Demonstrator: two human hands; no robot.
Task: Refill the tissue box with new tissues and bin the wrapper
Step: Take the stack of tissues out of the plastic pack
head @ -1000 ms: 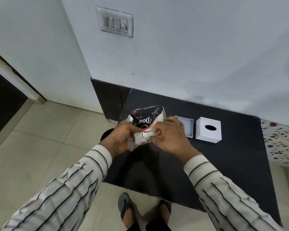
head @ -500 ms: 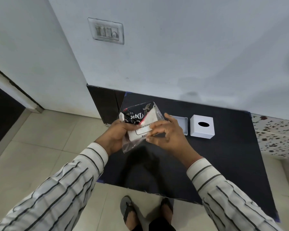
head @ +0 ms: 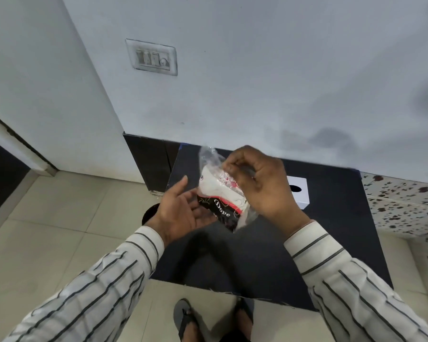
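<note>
A tissue pack (head: 220, 197) in a clear, black and red plastic wrapper is held upright above the black table (head: 336, 243). My right hand (head: 260, 186) pinches the wrapper near its top edge. My left hand (head: 181, 211) is spread under and beside the pack's lower left, palm up, fingers apart, touching it. The white tissue box top (head: 298, 192) with its oval slot stands on the table behind my right hand. The box's other half is hidden by my hand.
A dark round object (head: 150, 214), possibly a bin, peeks out on the floor left of the table, below my left wrist. The wall with a switch plate (head: 151, 58) runs along the table's back edge. My sandalled feet (head: 188, 319) stand at the table's near edge.
The pack has been turned upright and lifted. My right hand moved up to the wrapper's top, and my left hand opened from its grip to a spread palm beneath.
</note>
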